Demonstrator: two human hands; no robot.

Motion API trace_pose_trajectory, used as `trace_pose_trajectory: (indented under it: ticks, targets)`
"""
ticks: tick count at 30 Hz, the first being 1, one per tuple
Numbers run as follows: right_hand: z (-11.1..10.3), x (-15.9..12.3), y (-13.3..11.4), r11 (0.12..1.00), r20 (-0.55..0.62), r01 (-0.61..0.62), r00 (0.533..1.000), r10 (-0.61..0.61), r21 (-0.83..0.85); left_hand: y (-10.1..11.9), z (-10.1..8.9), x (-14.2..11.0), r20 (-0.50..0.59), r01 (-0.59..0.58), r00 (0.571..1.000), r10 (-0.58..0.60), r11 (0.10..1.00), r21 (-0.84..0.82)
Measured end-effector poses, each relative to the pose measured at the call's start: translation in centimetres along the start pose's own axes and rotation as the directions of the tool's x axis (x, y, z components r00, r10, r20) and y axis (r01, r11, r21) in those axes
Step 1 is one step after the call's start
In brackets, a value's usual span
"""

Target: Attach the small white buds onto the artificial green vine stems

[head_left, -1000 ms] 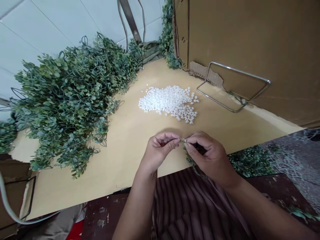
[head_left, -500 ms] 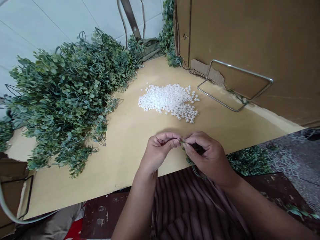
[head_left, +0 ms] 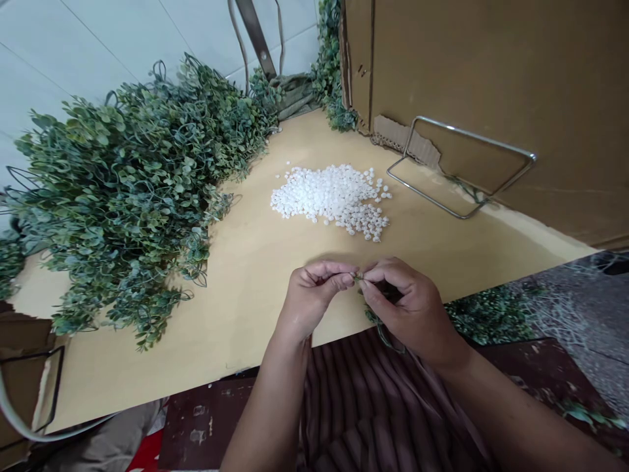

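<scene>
My left hand (head_left: 314,292) and my right hand (head_left: 410,305) meet fingertip to fingertip over the table's near edge. Both are closed in a pinch around a tiny greenish piece between them, too small to make out well. A green artificial leaf sprig (head_left: 384,333) hangs under my right hand, its thin stem curving down and most of its leaves hidden by the palm. Beyond my hands, a heap of small white plastic pieces (head_left: 329,193) lies spread on the tan tabletop (head_left: 246,295).
A large pile of artificial greenery (head_left: 142,177) covers the table's left side. On the right, a cardboard box (head_left: 491,72) stands behind a bent metal wire frame (head_left: 474,133). More greenery (head_left: 486,314) lies below the table at right. A tiled wall (head_left: 122,33) rises behind.
The tiny piece between my fingertips appears slightly shifted or turned. Otherwise both hands hold almost the same position, and the view has moved only slightly.
</scene>
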State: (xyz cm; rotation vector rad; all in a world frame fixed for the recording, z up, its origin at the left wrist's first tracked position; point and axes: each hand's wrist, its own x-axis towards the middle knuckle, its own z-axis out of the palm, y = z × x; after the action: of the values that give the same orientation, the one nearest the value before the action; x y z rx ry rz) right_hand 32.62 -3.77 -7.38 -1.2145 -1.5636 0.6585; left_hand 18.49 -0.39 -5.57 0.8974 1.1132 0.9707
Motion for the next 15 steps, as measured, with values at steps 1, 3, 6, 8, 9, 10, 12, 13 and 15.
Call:
trace_pose_trajectory:
  ticks: [1,3,6,8,9,10,12,13,15]
  targets:
    - [0.02,0.00,0.01,1.000,-0.004,-0.002,1.000,0.002,-0.003,0.01,0.04,0.00,-0.003,0.003,1.000,-0.003,1.000,0.003]
    - [0.10,-0.01,0.06,1.000,-0.019,-0.006,1.000,0.005,-0.010,0.02,0.16,0.00,-0.008,0.006,1.000,-0.006,1.000,0.011]
    - [0.27,-0.04,0.16,0.999,-0.037,0.014,0.999,-0.016,-0.032,0.04,0.40,-0.02,-0.013,0.004,1.000,-0.004,1.000,0.021]
    - [0.35,-0.04,0.20,0.998,-0.050,0.036,0.998,-0.039,-0.046,0.06,0.53,-0.01,-0.011,0.007,1.000,-0.006,1.000,0.026]
    - [0.37,-0.01,0.20,0.998,-0.056,0.045,0.997,-0.048,-0.050,0.09,0.57,0.01,-0.006,0.009,1.000,-0.009,1.000,0.027]
    - [0.36,0.03,0.18,0.998,-0.063,0.049,0.997,-0.052,-0.049,0.12,0.59,0.02,-0.001,0.012,1.000,-0.012,1.000,0.028]
    - [0.27,0.16,0.09,0.999,-0.069,0.036,0.997,-0.038,-0.033,0.20,0.58,0.06,0.007,0.013,1.000,-0.014,0.999,0.031]
    - [0.20,0.24,0.04,1.000,-0.066,0.024,0.998,-0.025,-0.020,0.23,0.56,0.08,0.009,0.011,1.000,-0.011,0.999,0.033]
    - [0.09,0.37,-0.05,1.000,-0.046,-0.005,0.999,0.005,0.002,0.28,0.51,0.10,0.008,-0.002,1.000,0.001,0.999,0.039]
